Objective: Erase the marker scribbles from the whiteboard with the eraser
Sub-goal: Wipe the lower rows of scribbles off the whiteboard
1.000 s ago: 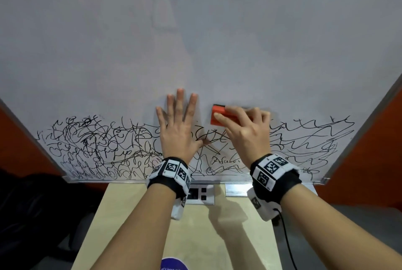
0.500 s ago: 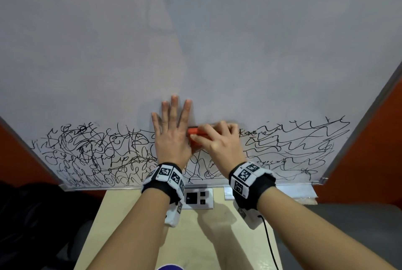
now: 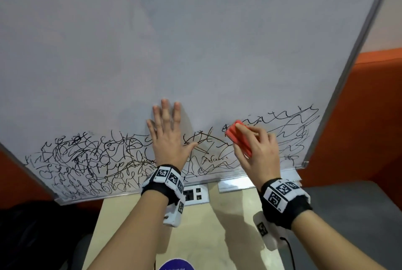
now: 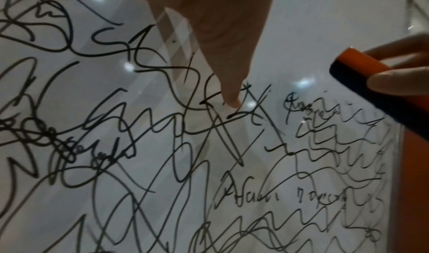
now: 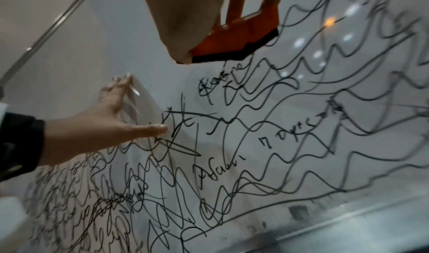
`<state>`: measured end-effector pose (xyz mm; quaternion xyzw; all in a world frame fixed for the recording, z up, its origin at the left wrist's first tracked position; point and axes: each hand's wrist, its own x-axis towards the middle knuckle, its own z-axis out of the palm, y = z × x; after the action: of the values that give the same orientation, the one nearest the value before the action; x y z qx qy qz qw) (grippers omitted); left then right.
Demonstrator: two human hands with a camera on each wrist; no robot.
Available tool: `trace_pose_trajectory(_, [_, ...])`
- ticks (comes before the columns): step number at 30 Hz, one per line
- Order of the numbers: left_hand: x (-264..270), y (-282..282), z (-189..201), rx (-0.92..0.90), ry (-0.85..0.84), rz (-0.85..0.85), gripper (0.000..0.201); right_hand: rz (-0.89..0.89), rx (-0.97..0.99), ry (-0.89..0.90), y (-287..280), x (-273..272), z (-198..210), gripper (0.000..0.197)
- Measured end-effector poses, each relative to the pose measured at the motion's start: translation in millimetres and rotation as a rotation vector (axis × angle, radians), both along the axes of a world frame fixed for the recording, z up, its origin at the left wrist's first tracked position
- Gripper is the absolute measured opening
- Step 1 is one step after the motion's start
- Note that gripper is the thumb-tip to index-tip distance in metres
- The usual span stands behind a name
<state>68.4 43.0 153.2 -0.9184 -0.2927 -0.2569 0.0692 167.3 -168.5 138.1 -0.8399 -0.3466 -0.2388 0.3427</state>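
Head view takes in the whiteboard [image 3: 195, 52] first, a big tilted panel with a metal frame, its upper part wiped to a pale grey and its lower band covered edge to edge with black marker scribbles [image 3: 91, 160]. Below its bottom rail sits a light wooden table [image 3: 195, 237] with a small socket panel [image 3: 195, 195] set at its far edge, and orange wall shows to either side of the board. Against the board, the person's left hand [image 3: 167, 136] lies flat, fingers straight and spread, palm pressed over the top of the scribbled band and the thumb reaching out to the right among the lines; from the right wrist camera that same hand [image 5: 109, 113] is seen side on, fingertips and thumb tip touching the surface. The right hand [image 3: 256, 150] is to its right, apart from it, fingers and thumb curled round the eraser [image 3: 238, 139] and holding it at the upper edge of the scribbles. It is an orange block with a black felt face, held slanted, upper end to the left. Left wrist view catches the eraser [image 4: 371, 84] at the right edge, a thumb across the dark felt side. Both wrists wear black bands with square black-and-white markers [image 3: 167, 175].
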Motion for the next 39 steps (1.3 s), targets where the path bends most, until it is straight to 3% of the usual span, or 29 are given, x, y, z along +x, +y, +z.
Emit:
trace_pose_trajectory(7, [11.2, -43.3, 11.3, -0.129, -0.119, -0.099, 0.087, -0.121, 0.058, 0.255, -41.2, -19.1, 7.4, 0.048])
trace_pose_trajectory(10, [19.4, -73.5, 15.6, -0.097, -0.138, -0.242, 0.061, -0.148, 0.094, 0.306, -53.0, -18.6, 14.1, 0.047])
trace_pose_trajectory(13, [36.0, -94.2, 26.8, -0.036, -0.168, -0.328, 0.049, -0.168, 0.135, 0.329, -63.1, -8.0, 21.5, 0.048])
trace_pose_trajectory(17, [65.2, -110.8, 43.1, 0.07, -0.185, -0.381, 0.052, -0.171, 0.153, 0.289, -85.6, 14.9, 26.3, 0.051])
trace_pose_trajectory(22, [104.5, -110.8, 58.4, 0.21, -0.116, -0.312, 0.08, -0.2, 0.185, 0.267, -116.5, 62.4, 28.4, 0.049])
trace_pose_trajectory(28, [132.0, -108.9, 47.4, 0.148, -0.025, -0.223, 0.109, -0.225, 0.248, 0.233, -114.0, 115.9, 21.5, 0.049])
trace_pose_trajectory(39, [142.1, -102.9, 34.7, 0.181, -0.044, -0.141, 0.101, -0.184, 0.271, 0.099, -120.4, 141.8, -26.3, 0.05])
